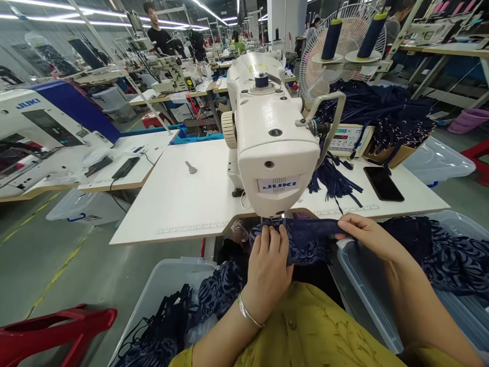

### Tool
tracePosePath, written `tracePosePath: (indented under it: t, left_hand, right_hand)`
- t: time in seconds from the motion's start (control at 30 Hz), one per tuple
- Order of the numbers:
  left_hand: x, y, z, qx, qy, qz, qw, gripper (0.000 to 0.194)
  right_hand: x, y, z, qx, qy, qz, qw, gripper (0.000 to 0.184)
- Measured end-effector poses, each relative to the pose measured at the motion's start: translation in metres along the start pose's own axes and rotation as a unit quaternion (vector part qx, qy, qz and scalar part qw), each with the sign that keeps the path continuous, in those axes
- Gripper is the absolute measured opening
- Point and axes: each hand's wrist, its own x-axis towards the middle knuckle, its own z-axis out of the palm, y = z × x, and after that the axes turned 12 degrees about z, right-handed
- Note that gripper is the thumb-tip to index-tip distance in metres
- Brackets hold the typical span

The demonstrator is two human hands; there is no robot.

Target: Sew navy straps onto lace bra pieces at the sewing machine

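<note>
White tabletop [183,193] supports a sewing machine [275,127]; navy garment [311,244] lies at its needle. Left hand [269,265] bends over it, grip hidden; right hand [362,234] pinches its band. Probably light, limp: best held along edges.

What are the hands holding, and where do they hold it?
Dark blue cloth. The right hand pinches its strip's end; the left hand presses on the part by the machine's needle area.
</note>
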Motion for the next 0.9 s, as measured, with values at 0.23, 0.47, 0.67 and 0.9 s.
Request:
tracePosePath:
  t: [0.23, 0.47, 0.67, 0.9]
  left_hand:
    - [-0.022, -0.034, 0.011, 0.028, 0.089, -0.106, 0.990, 0.038]
    - [-0.030, -0.050, 0.032, 0.050, 0.081, 0.021, 0.995, 0.052]
    - [-0.022, -0.041, 0.032, 0.054, 0.067, 0.105, 0.991, 0.049]
    - [-0.022, -0.042, 0.033, 0.021, 0.080, 0.094, 0.992, 0.049]
  right_hand:
    - [0.010, -0.021, 0.056, 0.207, -0.116, 0.017, 0.971, 0.033]
    - [0.025, -0.043, 0.113, 0.034, -0.042, -0.158, 0.986, 0.018]
    - [0.021, -0.043, 0.105, -0.062, 0.019, -0.185, 0.981, 0.024]
    - [0.019, -0.034, 0.100, -0.104, 0.018, -0.242, 0.964, 0.029]
